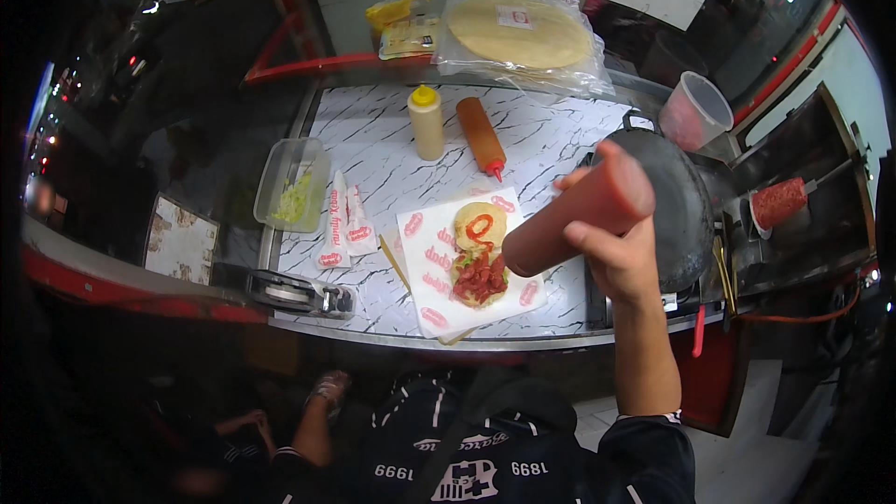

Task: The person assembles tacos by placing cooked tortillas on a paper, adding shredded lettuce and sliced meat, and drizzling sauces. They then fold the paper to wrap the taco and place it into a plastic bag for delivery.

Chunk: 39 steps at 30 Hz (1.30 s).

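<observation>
My right hand (621, 257) is closed around a red sauce bottle (583, 210), raised and tilted above the right side of the counter. Its nozzle does not show. Left of the bottle, an opened bun lies on white printed paper (420, 275). The far bun half (497, 217) carries a ring of red sauce. Red-brown chopped meat (481, 278) with some green lettuce covers the near half. My left hand (329, 388) hangs low in the dark below the counter, apart from the food; its fingers cannot be made out.
Behind the bun are a yellow-capped bottle (427, 126) and an orange-brown bottle (479, 135). A lettuce tub (317, 163) and paper sleeves (338, 229) lie left, with a tape dispenser (299, 294) nearer. A round griddle (686, 196) stands right. Bagged flatbreads (518, 33) lie at back.
</observation>
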Tool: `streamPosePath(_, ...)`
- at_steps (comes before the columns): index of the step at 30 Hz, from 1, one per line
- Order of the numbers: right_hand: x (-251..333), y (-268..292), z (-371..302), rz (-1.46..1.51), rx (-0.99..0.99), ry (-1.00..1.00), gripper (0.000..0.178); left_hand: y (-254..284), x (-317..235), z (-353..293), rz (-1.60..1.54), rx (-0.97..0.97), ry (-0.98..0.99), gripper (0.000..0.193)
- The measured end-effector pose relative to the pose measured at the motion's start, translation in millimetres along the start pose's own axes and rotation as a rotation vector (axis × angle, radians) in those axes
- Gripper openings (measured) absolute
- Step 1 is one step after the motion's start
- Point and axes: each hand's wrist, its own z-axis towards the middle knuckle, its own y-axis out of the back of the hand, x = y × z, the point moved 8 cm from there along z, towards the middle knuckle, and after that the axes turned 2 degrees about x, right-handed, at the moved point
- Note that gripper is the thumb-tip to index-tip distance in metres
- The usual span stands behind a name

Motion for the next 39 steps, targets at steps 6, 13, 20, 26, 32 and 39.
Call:
streamPosePath(6,-149,57,9,0.173,-0.399,-0.285,0.061,-6,27,33,-0.256,0.184,0.452,0.037)
streamPosePath(13,-244,94,137,0.890,-0.474,-0.422,0.050,-8,47,1,-0.116,0.330,0.434,0.038)
streamPosePath(20,-277,123,160,0.884,-0.756,-0.426,0.043,-13,81,-31,-0.113,0.422,0.486,0.037)
streamPosePath(26,-285,133,111,-0.102,-0.720,-0.434,0.059,-49,79,-32,-0.176,0.466,0.477,0.037)
streamPosePath(32,-275,38,191,-1.888,-0.030,-0.099,0.093,-41,81,-12,-0.134,0.475,0.389,0.036)
streamPosePath(39,-192,37,86,-0.252,-0.223,-0.294,0.076,-16,83,-6,-0.386,0.122,0.628,0.037)
